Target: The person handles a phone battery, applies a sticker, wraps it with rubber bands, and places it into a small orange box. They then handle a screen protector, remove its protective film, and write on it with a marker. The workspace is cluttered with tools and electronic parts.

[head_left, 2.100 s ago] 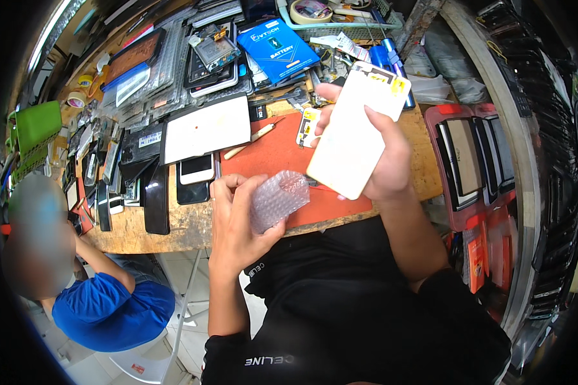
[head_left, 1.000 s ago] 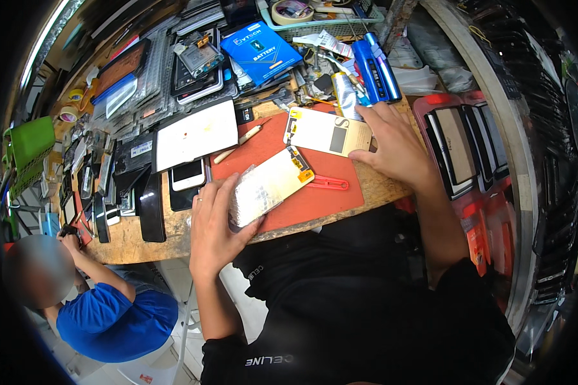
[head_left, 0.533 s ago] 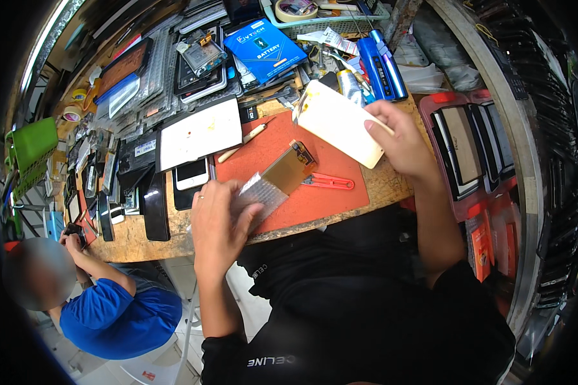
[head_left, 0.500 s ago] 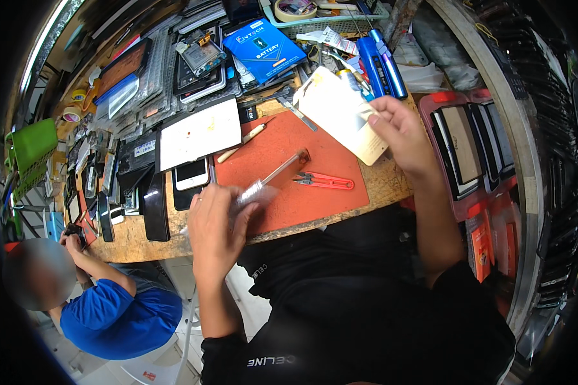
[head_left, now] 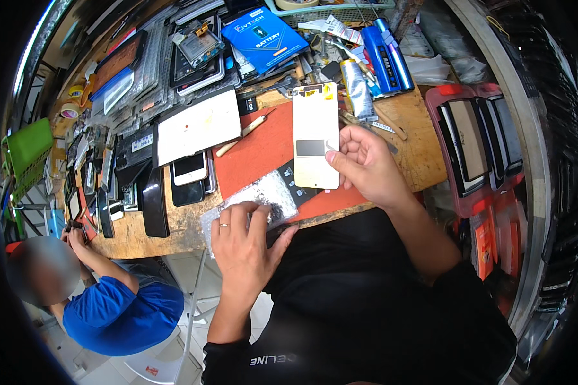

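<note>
Your right hand (head_left: 366,168) now pinches the white phone panel (head_left: 315,135) upright over the red mat (head_left: 257,151), no longer tilted far right. Your left hand (head_left: 245,247) has laid the bubble-wrap pouch (head_left: 253,202) flat on the worktop's (head_left: 424,147) near edge, fingers spread on it.

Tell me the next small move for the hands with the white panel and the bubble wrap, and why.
Probably lower the white phone panel flat onto the red mat. The right hand pinches it only at its lower right edge, tilted above the mat, while the left hand presses the bubble-wrap pouch at the bench edge, so neither is securely set down.
</note>
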Tool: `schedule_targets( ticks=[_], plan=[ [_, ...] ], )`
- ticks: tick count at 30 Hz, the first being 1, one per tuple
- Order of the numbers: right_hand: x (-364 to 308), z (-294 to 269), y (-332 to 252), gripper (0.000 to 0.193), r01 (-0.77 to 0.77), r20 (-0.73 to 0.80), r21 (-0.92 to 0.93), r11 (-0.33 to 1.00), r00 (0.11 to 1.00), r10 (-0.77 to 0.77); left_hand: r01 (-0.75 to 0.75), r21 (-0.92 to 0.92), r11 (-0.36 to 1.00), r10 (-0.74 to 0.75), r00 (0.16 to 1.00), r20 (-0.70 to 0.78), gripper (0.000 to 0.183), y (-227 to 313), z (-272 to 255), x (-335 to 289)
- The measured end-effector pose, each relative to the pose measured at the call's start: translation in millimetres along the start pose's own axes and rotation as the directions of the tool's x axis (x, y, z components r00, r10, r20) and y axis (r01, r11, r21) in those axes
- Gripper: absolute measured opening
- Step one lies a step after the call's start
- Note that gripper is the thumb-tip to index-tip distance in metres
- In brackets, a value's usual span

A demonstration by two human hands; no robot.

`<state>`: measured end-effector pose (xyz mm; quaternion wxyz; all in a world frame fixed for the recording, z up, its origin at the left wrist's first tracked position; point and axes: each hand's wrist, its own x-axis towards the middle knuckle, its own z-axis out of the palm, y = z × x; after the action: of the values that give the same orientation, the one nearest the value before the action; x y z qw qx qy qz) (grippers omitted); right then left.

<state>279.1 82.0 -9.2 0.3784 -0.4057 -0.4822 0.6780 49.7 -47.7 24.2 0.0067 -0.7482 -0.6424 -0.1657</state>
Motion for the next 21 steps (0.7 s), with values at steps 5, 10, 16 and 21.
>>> schedule_targets(
  ticks=[5, 10, 16, 21],
  plan=[
    [-2, 14, 1, 0.011, 0.001, -0.067, -0.058, 0.998, 0.998, -0.005, -0.045, -0.099, 0.994, 0.059, 0.989, 0.138, 0.101, -17, -7, 24],
    [-4, 25, 0, 0.009, 0.062, -0.048, -0.111, 0.992, 0.997, -0.067, 0.038, -0.282, 0.959, 0.024, 0.977, 0.213, 0.103, -20, 4, 25],
    [-10, 46, -10, 0.015, 0.006, -0.007, 0.077, 0.997, 1.000, -0.006, 0.006, -0.255, 0.967, -0.048, 0.986, -0.160, 0.104, -9, 19, 26],
    [-5, 60, -35, 0.026, 0.048, 0.061, -0.011, 0.999, 0.997, -0.047, 0.032, -0.286, 0.958, -0.138, 0.924, -0.358, 0.104, -3, 28, 41]
  ],
)
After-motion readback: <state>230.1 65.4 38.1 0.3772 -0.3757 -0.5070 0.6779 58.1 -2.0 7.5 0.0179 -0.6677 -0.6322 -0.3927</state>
